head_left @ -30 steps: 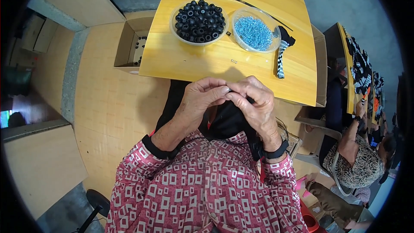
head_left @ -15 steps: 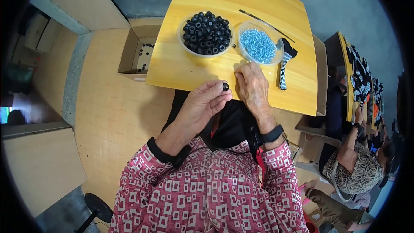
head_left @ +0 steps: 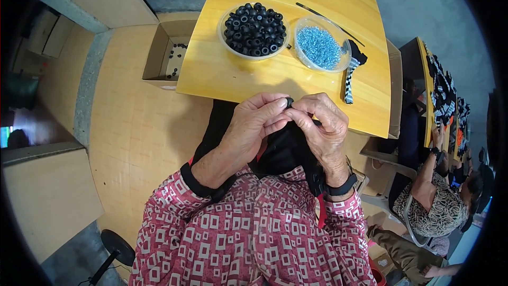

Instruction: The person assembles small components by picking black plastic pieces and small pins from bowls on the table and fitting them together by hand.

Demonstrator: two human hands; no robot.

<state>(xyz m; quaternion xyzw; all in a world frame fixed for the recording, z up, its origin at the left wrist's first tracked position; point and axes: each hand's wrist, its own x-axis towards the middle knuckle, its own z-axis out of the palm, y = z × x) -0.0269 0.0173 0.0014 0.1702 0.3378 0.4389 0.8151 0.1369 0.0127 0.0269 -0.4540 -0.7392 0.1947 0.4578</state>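
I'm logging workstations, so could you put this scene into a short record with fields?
Left grip: left hand, pinching a small black bead
Right grip: right hand, fingertips at the bead; whether they hold anything is hidden
Surface ahead: yellow wooden table
Left bowl: clear bowl heaped with black beads
Right bowl: shallower container with blue beads
Beside it: striped black-and-white piece
Left of table: open cardboard box

Your left hand [head_left: 253, 123] and right hand [head_left: 324, 124] partly hide the black bead [head_left: 289, 102]; any finer thing between their fingertips is too small to tell. The table [head_left: 370, 77] runs off the top edge and covers part of the cardboard box [head_left: 157, 55].
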